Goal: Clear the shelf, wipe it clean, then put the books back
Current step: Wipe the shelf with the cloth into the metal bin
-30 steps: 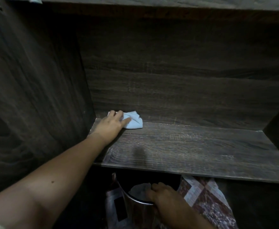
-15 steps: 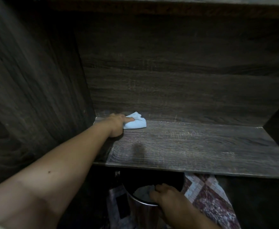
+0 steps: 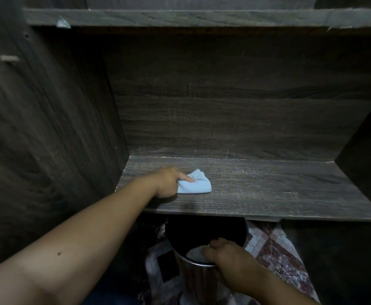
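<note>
A dark wooden shelf board (image 3: 268, 190) lies bare in front of me, with no books in view. A light blue cloth (image 3: 196, 184) sits bunched on its left part. My left hand (image 3: 169, 182) grips the cloth's left end, fingers curled round it and the forefinger lying on top. Below the shelf's front edge, my right hand (image 3: 226, 258) holds the near rim of a shiny metal bin (image 3: 193, 276), fingers hooked over the rim.
The shelf's left wall (image 3: 48, 139), back panel (image 3: 224, 106) and right wall (image 3: 365, 150) box in the compartment. Another shelf board (image 3: 180, 17) runs overhead. A patterned rug (image 3: 279, 252) covers the floor beside the bin.
My left hand has dragged the cloth from the back left corner forward and to the right across the shelf. My right hand stays on the bin's rim.
</note>
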`<state>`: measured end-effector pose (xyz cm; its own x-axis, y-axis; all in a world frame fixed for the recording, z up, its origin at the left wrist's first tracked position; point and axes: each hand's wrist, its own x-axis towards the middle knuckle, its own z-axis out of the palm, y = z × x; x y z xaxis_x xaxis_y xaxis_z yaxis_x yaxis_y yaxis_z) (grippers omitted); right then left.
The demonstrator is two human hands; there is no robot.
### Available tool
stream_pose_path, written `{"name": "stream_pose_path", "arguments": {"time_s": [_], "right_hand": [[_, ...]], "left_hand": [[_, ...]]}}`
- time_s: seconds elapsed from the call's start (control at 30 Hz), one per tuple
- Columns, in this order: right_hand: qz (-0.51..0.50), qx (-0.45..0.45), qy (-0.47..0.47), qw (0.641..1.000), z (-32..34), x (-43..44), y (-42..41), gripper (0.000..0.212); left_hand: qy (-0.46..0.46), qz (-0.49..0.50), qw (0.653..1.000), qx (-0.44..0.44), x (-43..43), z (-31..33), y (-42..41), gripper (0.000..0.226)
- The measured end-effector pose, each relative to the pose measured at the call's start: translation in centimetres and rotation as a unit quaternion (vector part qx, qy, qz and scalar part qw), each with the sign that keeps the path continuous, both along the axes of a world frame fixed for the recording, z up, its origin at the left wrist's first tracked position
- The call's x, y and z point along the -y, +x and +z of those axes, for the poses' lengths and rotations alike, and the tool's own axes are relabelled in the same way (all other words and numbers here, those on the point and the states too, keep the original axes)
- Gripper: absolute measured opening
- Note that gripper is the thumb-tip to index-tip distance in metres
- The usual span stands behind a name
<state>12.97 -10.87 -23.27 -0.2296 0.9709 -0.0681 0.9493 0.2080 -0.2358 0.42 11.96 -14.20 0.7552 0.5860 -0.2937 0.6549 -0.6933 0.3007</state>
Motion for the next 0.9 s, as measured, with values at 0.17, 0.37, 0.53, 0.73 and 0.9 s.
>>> {"name": "stream_pose_path", "arguments": {"time_s": [0.17,0.37,0.53,0.73,0.9], "right_hand": [[0.005,-0.013,-0.014,1.0,1.7,1.0,-1.0,0.05],[0.0,-0.001,-0.022,1.0,3.1,1.8,-1.6,0.027],[0.01,-0.004,-0.021,1.0,3.9,1.9,-1.8,0.067],[0.01,-0.022,-0.025,0.999,3.6,0.8,-2.1,0.083],[0.013,-0.011,-0.026,1.0,2.5,-0.7,-2.5,0.083]], "left_hand": [[-0.002,-0.018,1.0,-0.005,3.8,0.3,-0.6,0.055],[-0.07,0.006,0.998,-0.001,6.8,1.1,-1.4,0.056],[-0.14,0.072,0.986,0.064,7.2,2.1,-2.9,0.059],[0.069,0.214,0.969,0.098,2.4,1.1,-5.9,0.053],[0.231,0.275,0.929,0.091,-0.8,0.5,-7.3,0.051]]}}
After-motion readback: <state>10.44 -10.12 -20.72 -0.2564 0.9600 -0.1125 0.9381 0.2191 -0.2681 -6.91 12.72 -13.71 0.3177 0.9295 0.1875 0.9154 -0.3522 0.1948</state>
